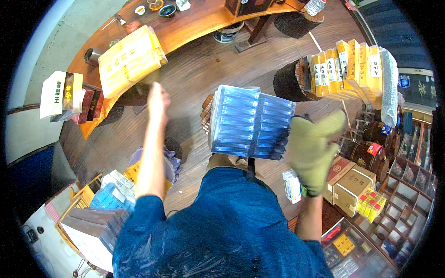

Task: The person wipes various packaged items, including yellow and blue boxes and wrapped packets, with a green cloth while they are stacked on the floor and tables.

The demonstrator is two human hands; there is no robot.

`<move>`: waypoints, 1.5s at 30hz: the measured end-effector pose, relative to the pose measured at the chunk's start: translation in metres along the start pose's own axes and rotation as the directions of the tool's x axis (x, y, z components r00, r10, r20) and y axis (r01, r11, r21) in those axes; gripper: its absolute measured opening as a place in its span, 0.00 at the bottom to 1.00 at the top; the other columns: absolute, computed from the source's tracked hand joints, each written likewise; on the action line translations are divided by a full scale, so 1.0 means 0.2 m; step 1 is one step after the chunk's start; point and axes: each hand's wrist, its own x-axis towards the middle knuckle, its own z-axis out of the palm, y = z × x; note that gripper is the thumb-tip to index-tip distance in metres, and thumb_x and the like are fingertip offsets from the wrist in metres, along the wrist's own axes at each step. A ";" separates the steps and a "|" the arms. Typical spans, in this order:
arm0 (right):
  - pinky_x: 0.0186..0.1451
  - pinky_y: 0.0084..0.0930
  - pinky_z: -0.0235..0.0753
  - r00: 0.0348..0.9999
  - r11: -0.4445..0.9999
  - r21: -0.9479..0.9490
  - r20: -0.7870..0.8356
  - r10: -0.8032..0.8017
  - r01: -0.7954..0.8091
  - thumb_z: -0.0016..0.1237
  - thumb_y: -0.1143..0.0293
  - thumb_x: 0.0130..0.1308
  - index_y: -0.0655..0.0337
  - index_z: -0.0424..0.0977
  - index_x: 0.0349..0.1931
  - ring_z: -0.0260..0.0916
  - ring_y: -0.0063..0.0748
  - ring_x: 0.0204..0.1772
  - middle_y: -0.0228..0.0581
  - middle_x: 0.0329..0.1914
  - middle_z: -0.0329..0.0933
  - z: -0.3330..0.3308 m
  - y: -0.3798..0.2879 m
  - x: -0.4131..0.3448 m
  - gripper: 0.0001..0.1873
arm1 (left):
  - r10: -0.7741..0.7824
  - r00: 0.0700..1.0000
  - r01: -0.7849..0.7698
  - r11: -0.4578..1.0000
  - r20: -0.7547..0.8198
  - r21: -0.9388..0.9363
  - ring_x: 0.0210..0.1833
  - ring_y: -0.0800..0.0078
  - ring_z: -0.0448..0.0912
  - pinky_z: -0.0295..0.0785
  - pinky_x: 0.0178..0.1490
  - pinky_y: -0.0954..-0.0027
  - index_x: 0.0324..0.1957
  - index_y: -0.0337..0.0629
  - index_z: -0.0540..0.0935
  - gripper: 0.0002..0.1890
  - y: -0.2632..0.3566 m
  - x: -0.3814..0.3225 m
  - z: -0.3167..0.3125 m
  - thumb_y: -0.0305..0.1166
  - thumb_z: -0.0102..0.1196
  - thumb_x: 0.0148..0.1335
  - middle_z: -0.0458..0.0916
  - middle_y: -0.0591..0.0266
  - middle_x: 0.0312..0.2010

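A stack of blue, clear-wrapped packages [240, 120] rests on a slatted stool [207, 114] in front of my body. My left hand [158, 100] is bare, blurred and raised to the left of this stack, apart from it, near the wooden table's edge; nothing shows in it, and its fingers are not distinct. Close to the stack's right side, my right hand is hidden by olive-green fabric [307, 147]. Whether this is a worn glove or a held cloth cannot be told. Just below the fabric lies a white and green packet [292, 186].
Yellow packages [128, 60] and gift boxes [62, 93] stand on the curved wooden table [194, 29]. Upright yellow boxes [330, 71] stand at the right, above cardboard cartons [353, 186] and a compartment shelf [393, 215]. Grey boxes [97, 222] sit at the lower left. A bucket [227, 34] is under the table.
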 end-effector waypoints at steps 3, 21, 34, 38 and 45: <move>0.75 0.50 0.42 0.918 0.925 0.015 0.117 -0.380 0.380 0.43 0.48 0.62 0.54 0.65 0.65 0.44 0.55 0.76 0.48 0.76 0.48 0.35 -0.11 0.07 0.33 | 0.175 0.907 -0.322 0.874 0.383 0.363 0.59 0.65 0.72 0.68 0.60 0.66 0.61 0.38 0.71 0.31 -0.46 -0.47 0.14 0.55 0.39 0.71 0.70 0.53 0.62; 0.64 0.49 0.64 0.895 0.318 -0.843 0.367 -0.252 0.435 0.41 0.59 0.64 0.59 0.74 0.52 0.68 0.41 0.59 0.42 0.55 0.74 0.43 0.38 0.29 0.20 | 0.076 0.975 -0.171 0.860 0.211 0.481 0.65 0.61 0.68 0.60 0.67 0.67 0.65 0.29 0.65 0.36 -0.45 -0.86 0.35 0.54 0.38 0.71 0.72 0.44 0.61; 0.42 0.55 0.71 0.864 0.355 -0.800 0.373 -0.339 0.484 0.45 0.61 0.52 0.77 0.76 0.34 0.71 0.57 0.34 0.65 0.34 0.76 0.11 0.11 -0.09 0.22 | 0.126 0.953 -0.266 0.785 0.277 0.560 0.61 0.59 0.72 0.63 0.64 0.65 0.63 0.31 0.68 0.35 -0.46 -0.83 0.33 0.55 0.35 0.71 0.75 0.44 0.57; 0.43 0.48 0.66 0.889 0.578 -0.697 0.441 -0.122 0.425 0.48 0.54 0.43 0.78 0.76 0.36 0.67 0.50 0.32 0.64 0.36 0.75 0.16 0.16 0.15 0.29 | 0.140 0.956 -0.263 0.794 0.256 0.549 0.61 0.57 0.72 0.63 0.64 0.63 0.63 0.31 0.68 0.35 -0.47 -0.82 0.37 0.55 0.34 0.71 0.75 0.43 0.57; 0.46 0.37 0.60 0.822 0.663 -0.641 0.566 0.067 0.387 0.53 0.46 0.39 0.81 0.71 0.45 0.63 0.42 0.34 0.61 0.45 0.72 -0.06 0.00 0.07 0.42 | 0.242 0.906 -0.388 0.802 0.346 0.455 0.61 0.61 0.70 0.61 0.65 0.65 0.63 0.30 0.67 0.33 -0.48 -0.93 0.32 0.52 0.34 0.73 0.73 0.46 0.57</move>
